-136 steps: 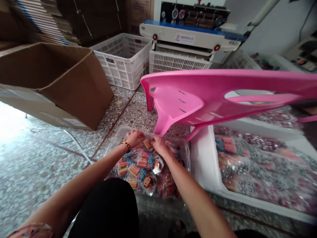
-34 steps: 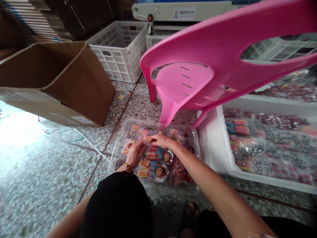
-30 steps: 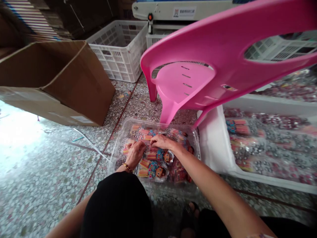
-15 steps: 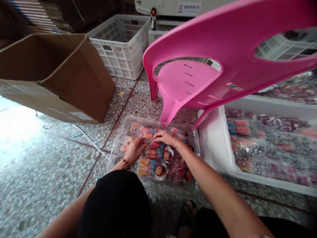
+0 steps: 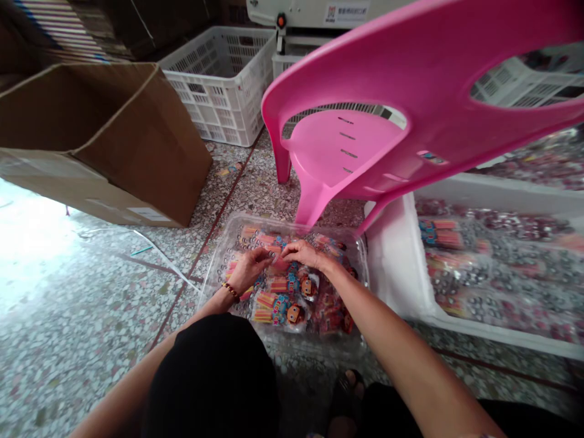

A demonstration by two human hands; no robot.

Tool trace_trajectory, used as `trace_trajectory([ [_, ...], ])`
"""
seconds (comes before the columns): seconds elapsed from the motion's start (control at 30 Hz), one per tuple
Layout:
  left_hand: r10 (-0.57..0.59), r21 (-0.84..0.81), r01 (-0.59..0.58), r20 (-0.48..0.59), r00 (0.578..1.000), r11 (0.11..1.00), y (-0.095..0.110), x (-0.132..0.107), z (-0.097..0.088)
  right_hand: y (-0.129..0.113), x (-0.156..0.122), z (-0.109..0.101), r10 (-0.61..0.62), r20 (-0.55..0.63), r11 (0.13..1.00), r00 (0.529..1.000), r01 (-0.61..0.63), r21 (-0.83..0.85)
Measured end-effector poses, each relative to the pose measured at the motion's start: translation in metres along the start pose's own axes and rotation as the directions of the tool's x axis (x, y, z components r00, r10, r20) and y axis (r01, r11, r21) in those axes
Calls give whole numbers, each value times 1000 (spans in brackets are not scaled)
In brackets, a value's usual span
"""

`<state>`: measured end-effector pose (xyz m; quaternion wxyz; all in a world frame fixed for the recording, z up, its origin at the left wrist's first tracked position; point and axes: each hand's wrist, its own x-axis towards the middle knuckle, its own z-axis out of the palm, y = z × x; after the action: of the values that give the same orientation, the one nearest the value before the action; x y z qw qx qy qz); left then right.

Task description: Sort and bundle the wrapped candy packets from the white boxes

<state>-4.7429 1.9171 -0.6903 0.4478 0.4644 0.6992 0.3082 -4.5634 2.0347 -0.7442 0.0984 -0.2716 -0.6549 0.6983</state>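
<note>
Left hand (image 5: 249, 269) and right hand (image 5: 306, 254) touching toy packets (image 5: 278, 307), clear tray (image 5: 237, 226), pink chair (image 5: 365, 91) behind

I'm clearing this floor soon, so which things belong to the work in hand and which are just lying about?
In hand: left hand, right hand, small colourful wrapped packets, clear plastic tray holding them.
Lying about: pink plastic chair, open brown cardboard box, white lattice plastic crate, white foam box of more packets.

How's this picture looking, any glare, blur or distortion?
Head view: floor at left blown out by glare; pink chair bowed by the wide lens; white bin at right blurred; left hand and right hand fairly sharp.
</note>
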Motion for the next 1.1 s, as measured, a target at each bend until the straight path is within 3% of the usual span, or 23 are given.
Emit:
trace_trajectory([
  [0.1, -48, 70, 51, -41, 998, 996, 5, 3, -3, 2, 2, 2, 0, -28, 1000, 1000, 1, 21],
  [0.2, -49, 95, 55, -60, 997, 994, 6, 4, -5, 3, 5, 4, -12, -40, 997, 999, 9, -73],
  [0.37, -69, -123, 62, -53, 996, 990, -4, 6, -7, 4, 10, 5, -22, -87, 998, 996, 16, -67],
  [0.63, -134, -265, 120, -35, 990, 957, 1, 8, -7, 1, 14, 1, -60, -109, 992, 992, 47, -116],
  [0.8, -166, -271, 144, -59, 984, 952, -1, 12, -7, -1, 21, 3, -70, -109, 990, 991, 56, -132],
  [1.0, -309, -541, 240, -39, 950, 806, 1, 8, -13, -8, 21, -4, -45, -123, 991, 991, 29, -131],
  [1.1, -323, -577, 259, -8, 946, 774, 3, 2, -15, -8, 19, -7, -48, -143, 993, 989, 31, -118],
])
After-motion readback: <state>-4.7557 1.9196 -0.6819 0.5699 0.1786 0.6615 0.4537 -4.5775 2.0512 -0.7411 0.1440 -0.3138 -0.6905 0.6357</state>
